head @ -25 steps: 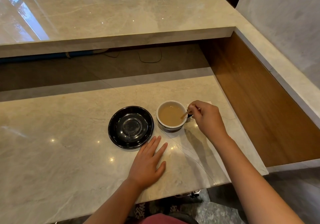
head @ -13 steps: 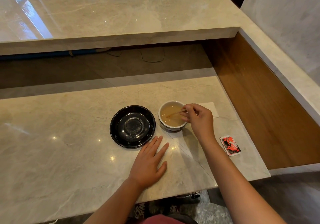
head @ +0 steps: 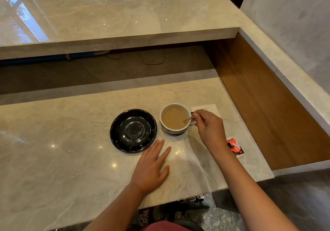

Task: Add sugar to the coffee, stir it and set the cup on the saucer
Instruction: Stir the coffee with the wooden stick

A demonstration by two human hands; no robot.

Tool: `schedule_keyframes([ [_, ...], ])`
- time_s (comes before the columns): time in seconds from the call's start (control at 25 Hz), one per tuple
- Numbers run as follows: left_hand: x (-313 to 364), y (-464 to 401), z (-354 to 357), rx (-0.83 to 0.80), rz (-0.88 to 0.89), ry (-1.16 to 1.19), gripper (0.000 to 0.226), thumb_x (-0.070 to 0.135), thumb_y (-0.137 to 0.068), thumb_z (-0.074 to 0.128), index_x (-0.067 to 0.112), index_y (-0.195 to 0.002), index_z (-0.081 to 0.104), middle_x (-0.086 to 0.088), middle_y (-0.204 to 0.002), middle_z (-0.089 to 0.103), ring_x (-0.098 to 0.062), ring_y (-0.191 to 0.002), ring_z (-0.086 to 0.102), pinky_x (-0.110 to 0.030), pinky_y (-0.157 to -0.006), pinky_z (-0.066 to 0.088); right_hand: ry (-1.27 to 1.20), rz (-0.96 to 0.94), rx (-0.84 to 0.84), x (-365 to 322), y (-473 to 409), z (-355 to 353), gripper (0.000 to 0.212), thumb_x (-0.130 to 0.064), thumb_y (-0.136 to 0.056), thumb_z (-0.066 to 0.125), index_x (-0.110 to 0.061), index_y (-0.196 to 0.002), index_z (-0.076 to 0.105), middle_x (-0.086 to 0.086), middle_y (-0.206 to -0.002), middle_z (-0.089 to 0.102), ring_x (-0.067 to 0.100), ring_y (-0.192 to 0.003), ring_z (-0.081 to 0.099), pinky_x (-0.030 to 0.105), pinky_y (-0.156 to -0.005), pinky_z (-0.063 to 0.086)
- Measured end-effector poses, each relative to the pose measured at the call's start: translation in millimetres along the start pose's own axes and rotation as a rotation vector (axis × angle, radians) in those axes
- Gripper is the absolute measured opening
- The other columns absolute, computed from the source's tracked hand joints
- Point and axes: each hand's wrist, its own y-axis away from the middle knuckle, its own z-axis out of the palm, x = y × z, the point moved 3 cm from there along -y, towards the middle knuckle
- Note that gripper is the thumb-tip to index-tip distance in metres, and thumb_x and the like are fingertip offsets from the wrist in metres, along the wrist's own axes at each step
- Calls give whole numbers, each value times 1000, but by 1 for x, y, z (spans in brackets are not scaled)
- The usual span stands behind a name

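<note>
Right hand (head: 209, 129) beside cup (head: 174, 119) — stirrer (head: 189, 119) pinched

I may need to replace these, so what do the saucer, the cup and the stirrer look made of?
Saucer: glossy black, probably glazed ceramic or glass, judging by its sharp reflections. Cup: white glazed ceramic, it seems, with a smooth thick rim. Stirrer in the right hand: thin, matte, tan, likely wood.

A white cup (head: 174, 118) stands upright right of centre in the frame, filled with pale brown coffee (head: 173, 118). A thin wooden stirrer (head: 189, 119) leans into the coffee from the right rim. Just left of the cup, not touching, lies a glossy black saucer (head: 133, 130). At the right, a red sugar packet (head: 235, 146) lies flat.
</note>
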Motion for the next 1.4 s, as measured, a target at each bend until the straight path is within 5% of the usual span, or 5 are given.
schedule_keyframes([
  [0.32,2,0,-2,24,15,16,58,39,-93,44,29,-145,21,-3,-155,13,-15,-142,0,-39,-115,8,-437,362,-1,1,10,2,23,-4,-92,49,-7,-80,68,13,-76,70,24,-77,71,36,-69,60],
  [0.52,4,0,-4,24,18,-4,58,38,-94,44,28,-146,20,-3,-156,10,-14,-141,-3,-35,-114,3,-463,401,74,10,8,-18,21,-3,-92,49,-1,-81,67,17,-79,70,14,-71,71,17,-56,57],
  [1.0,6,0,-7,38,35,-22,59,36,-93,48,25,-145,23,-6,-155,16,-19,-142,4,-39,-114,9,-609,430,171,39,2,-76,25,-6,-91,51,-15,-76,68,6,-78,71,14,-70,72,14,-55,55],
  [1.16,6,0,-7,49,35,-19,59,35,-93,50,26,-145,23,-6,-155,16,-18,-142,4,-39,-114,9,-410,265,123,53,-7,-87,15,-8,-89,56,-15,-91,70,5,-87,71,8,-75,70,15,-62,56],
  [1.4,7,1,-7,59,38,-28,59,33,-92,51,26,-145,25,-5,-154,17,-17,-141,5,-38,-113,7,225,-471,-49,48,-7,-53,16,4,-80,67,1,-95,69,16,-90,74,25,-81,70,34,-69,58],
])
